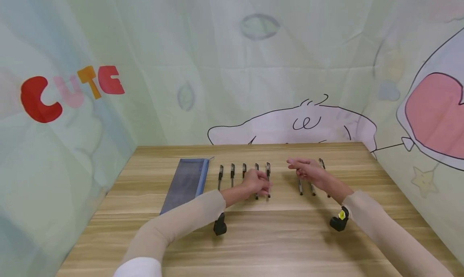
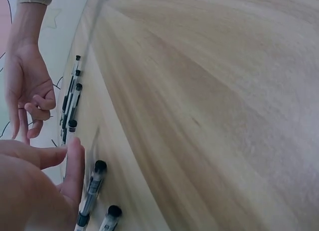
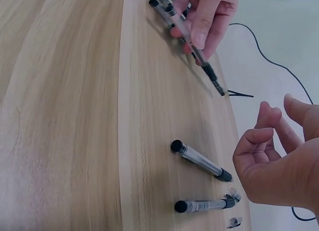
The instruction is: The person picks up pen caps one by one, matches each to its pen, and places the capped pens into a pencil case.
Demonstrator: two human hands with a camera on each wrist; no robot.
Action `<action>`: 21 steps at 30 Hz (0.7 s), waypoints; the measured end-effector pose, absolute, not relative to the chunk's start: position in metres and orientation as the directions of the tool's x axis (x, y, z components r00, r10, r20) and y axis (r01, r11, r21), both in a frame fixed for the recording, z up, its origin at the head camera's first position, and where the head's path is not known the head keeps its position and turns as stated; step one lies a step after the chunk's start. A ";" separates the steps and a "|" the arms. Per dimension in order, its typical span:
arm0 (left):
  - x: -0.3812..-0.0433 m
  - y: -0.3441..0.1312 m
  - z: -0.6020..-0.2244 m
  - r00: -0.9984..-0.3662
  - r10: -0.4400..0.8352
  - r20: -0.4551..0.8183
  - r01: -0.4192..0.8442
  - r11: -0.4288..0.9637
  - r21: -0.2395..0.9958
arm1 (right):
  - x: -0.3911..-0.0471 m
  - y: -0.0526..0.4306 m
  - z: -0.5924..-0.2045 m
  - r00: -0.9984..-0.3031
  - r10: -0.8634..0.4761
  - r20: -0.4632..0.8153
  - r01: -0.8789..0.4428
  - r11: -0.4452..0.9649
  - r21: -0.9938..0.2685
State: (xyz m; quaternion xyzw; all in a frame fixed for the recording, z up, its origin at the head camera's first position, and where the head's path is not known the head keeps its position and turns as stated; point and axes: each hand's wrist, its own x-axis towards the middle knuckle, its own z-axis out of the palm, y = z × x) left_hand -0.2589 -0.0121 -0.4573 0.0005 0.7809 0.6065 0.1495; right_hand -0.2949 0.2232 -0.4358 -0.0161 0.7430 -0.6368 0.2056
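My left hand [image 1: 255, 182] is at the right end of a row of black-capped pens. In the right wrist view, its thumb and fingers pinch a clear-barrelled pen [image 3: 200, 56], which is tilted with its black cap end toward the table's far side. Other pens in that row, such as one pen [image 1: 232, 174], lie left of the hand, partly covered by it. My right hand [image 1: 309, 173] hovers over three more pens, one of them a pen [image 1: 300, 187] below its fingers. Those fingers are loosely bent and hold nothing, as the right wrist view shows.
A blue-grey zip pouch [image 1: 185, 180] lies flat left of the pens. The wooden table [image 1: 275, 244] ends at a printed cloth backdrop [image 1: 232, 79]. Black wrist-worn cameras, including one camera [image 1: 338, 220], hang below the sleeves.
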 end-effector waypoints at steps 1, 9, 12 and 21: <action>-0.259 -0.010 -0.459 -0.956 0.178 -0.234 -0.182 0.265 0.947 | -0.294 0.224 -0.436 -0.915 -0.286 -0.286 0.244 0.173 -0.954; -0.257 0.001 -0.463 -0.976 0.127 -0.178 -0.116 0.390 0.913 | -0.292 0.229 -0.435 -0.908 -0.321 -0.271 0.246 0.116 -0.962; -0.258 0.004 -0.463 -0.982 0.116 -0.151 -0.077 0.486 0.870 | -0.290 0.230 -0.435 -0.907 -0.320 -0.276 0.252 0.115 -0.961; -0.260 0.007 -0.465 -0.983 0.130 -0.132 -0.037 0.561 0.827 | -0.289 0.236 -0.437 -0.901 -0.322 -0.289 0.256 0.143 -0.956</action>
